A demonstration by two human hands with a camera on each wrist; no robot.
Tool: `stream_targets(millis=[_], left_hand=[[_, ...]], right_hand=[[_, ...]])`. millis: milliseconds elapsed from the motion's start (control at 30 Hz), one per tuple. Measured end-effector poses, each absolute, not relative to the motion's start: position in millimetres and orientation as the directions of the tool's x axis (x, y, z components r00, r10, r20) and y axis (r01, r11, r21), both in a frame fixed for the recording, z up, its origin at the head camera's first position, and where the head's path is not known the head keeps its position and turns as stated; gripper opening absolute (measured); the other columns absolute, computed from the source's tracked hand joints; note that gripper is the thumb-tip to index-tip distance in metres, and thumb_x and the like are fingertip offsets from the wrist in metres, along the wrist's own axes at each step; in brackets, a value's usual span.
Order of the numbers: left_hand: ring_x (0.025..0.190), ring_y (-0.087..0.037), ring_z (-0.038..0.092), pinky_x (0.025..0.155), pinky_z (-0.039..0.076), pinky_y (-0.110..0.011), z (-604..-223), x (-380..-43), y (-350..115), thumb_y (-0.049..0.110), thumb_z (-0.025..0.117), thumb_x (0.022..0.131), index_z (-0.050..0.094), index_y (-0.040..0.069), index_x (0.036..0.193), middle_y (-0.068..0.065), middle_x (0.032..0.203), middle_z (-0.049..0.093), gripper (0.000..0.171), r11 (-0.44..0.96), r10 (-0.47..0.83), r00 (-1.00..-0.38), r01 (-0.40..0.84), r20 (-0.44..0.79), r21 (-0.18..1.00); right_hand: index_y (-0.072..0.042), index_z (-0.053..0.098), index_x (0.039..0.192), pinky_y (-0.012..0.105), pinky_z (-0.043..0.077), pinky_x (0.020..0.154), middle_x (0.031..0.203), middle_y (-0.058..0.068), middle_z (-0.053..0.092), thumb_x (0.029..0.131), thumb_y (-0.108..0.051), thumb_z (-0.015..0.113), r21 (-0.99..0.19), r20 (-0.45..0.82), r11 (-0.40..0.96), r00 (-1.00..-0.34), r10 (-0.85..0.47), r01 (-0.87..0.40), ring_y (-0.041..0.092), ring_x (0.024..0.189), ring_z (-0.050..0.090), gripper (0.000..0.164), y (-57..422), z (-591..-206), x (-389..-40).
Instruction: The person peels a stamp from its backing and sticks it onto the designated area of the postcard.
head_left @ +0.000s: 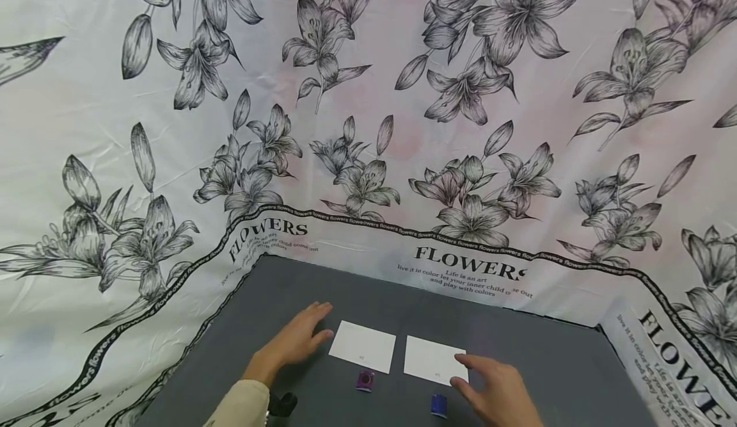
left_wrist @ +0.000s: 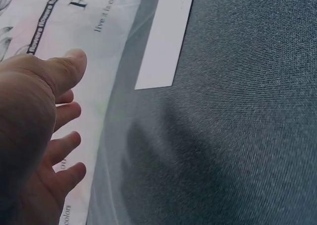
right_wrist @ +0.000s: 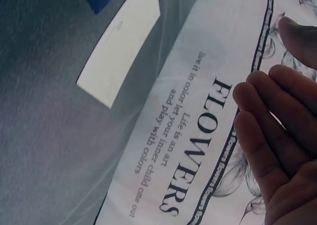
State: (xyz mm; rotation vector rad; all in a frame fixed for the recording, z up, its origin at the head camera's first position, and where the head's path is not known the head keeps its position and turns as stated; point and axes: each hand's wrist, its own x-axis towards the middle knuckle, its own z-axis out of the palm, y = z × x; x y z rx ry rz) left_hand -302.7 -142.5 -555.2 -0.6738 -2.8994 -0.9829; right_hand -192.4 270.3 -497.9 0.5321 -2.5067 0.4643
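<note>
Two white cards lie flat side by side on a grey table, a left card (head_left: 364,347) and a right card (head_left: 432,358). My left hand (head_left: 296,337) hovers beside the left card, its fingers relaxed and holding nothing. The right hand (head_left: 498,385) overlaps the right card's outer edge in the head view; thumb and fingers are spread apart with nothing between them. Nearer to me than the left card sits a small purple packet (head_left: 365,380) with a dark round mark. A small blue packet (head_left: 439,405) lies below the right card and shows at the top of the right wrist view.
The grey tabletop (head_left: 322,286) meets a hanging white cloth (head_left: 357,222) with black flower drawings and lettering at its back and sides. A small black object (head_left: 282,404) shows by the left sleeve (head_left: 238,404).
</note>
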Motion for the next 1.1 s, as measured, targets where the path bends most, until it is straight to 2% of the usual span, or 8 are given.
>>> stream_targets(millis=[200, 367, 500, 800, 1100], left_hand=[[0.161, -0.048, 0.036, 0.126, 0.031, -0.069, -558.3, -309.3, -136.7, 0.023, 0.069, 0.109, 0.05, -0.002, 0.16, -0.021, 0.168, 0.049, 0.06, 0.708, 0.418, -0.901, 0.404, 0.117, 0.579], [0.161, -0.049, 0.034, 0.128, 0.027, -0.07, -560.1, -312.1, -133.5, 0.024, 0.069, 0.109, 0.051, -0.001, 0.16, -0.021, 0.169, 0.048, 0.06, 0.709, 0.436, -0.896, 0.401, 0.087, 0.58], [0.161, -0.051, 0.033, 0.127, 0.027, -0.07, -564.0, -314.0, -131.8, 0.024, 0.07, 0.108, 0.051, -0.002, 0.159, -0.022, 0.169, 0.048, 0.06, 0.711, 0.448, -0.89, 0.409, 0.081, 0.572], [0.162, -0.05, 0.031, 0.125, 0.03, -0.071, -566.7, -319.8, -128.7, 0.023, 0.07, 0.108, 0.053, 0.001, 0.158, -0.02, 0.169, 0.047, 0.058, 0.723, 0.448, -0.893, 0.386, 0.037, 0.573], [0.162, -0.051, 0.03, 0.126, 0.027, -0.073, -571.3, -326.3, -122.3, 0.021, 0.068, 0.109, 0.053, 0.0, 0.158, -0.021, 0.17, 0.046, 0.056, 0.715, 0.47, -0.882, 0.401, 0.031, 0.573]], right_hand=[[-0.014, 0.085, 0.107, 0.037, 0.064, 0.075, 0.1, -0.004, 0.085, 0.075, -0.025, 0.1, -0.233, 0.506, 0.851, -0.806, -0.307, -0.471, 0.018, 0.087, 0.081, 0.037, 259.1, -499.4, -198.0], [-0.013, 0.085, 0.111, 0.039, 0.064, 0.081, 0.107, -0.002, 0.085, 0.08, -0.027, 0.097, -0.27, 0.387, 0.858, -0.865, -0.32, -0.438, 0.021, 0.095, 0.081, 0.036, 249.3, -497.2, -205.0], [-0.011, 0.084, 0.114, 0.04, 0.064, 0.086, 0.11, 0.0, 0.084, 0.082, -0.026, 0.096, -0.298, 0.308, 0.853, -0.889, -0.34, -0.429, 0.022, 0.101, 0.081, 0.037, 242.8, -496.0, -210.4], [-0.007, 0.083, 0.113, 0.043, 0.063, 0.088, 0.109, 0.004, 0.084, 0.086, -0.02, 0.092, -0.291, 0.29, 0.815, -0.858, -0.425, -0.502, 0.025, 0.102, 0.08, 0.032, 226.9, -498.0, -218.1], [-0.008, 0.084, 0.106, 0.035, 0.063, 0.077, 0.102, 0.004, 0.083, 0.084, -0.012, 0.092, -0.293, 0.325, 0.781, -0.826, -0.461, -0.552, 0.018, 0.086, 0.078, 0.024, 209.7, -507.8, -224.5]])
